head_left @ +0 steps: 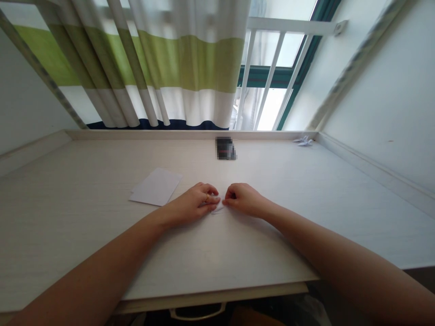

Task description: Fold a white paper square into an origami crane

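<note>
A small folded piece of white paper [219, 207] lies on the pale desk [190, 258], mostly covered by my fingers. My left hand [200, 200], with a ring on one finger, presses on the paper's left side, fingers drawn together. From the right, my right hand [242, 198] pinches the paper's edge between thumb and curled fingers. The fingertips of both hands are only a short gap apart. Beyond my left forearm rests a stack of white paper sheets [157, 186], their edges slightly out of line.
A dark, blurred-out object [225, 148] sits by the desk's back ledge. Several folded white paper pieces [304, 141] lie in the far right corner. Behind the desk hang a green and white curtain [190, 63] and a white railing [268, 77]. A drawer handle [197, 313] juts below the front edge.
</note>
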`<state>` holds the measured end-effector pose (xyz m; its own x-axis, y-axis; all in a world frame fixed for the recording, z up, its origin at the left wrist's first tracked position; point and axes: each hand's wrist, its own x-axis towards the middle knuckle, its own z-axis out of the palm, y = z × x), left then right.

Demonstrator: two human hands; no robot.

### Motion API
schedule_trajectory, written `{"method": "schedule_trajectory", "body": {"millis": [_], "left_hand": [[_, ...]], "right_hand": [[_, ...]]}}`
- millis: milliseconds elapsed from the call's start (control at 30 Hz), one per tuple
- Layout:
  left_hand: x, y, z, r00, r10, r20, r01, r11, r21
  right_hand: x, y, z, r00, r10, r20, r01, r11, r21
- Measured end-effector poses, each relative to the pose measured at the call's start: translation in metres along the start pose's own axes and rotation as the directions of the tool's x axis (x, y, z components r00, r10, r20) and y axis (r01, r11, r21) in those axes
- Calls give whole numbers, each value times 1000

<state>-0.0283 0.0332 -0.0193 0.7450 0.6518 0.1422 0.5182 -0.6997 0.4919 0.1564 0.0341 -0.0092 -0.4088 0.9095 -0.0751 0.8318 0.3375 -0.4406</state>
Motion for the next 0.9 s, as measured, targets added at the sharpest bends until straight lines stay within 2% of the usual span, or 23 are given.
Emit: {"method": "schedule_trajectory", "body": {"millis": [300,900], "left_hand": [[8,4,7,980,-178,-93,168,980,-108],[8,2,10,972,-199,-122,186,976,-110]], "right_hand": [[-2,-4,-1,997,79,9,-79,996,-32],[-1,-5,5,992,127,-10,-127,989,-79]]}}
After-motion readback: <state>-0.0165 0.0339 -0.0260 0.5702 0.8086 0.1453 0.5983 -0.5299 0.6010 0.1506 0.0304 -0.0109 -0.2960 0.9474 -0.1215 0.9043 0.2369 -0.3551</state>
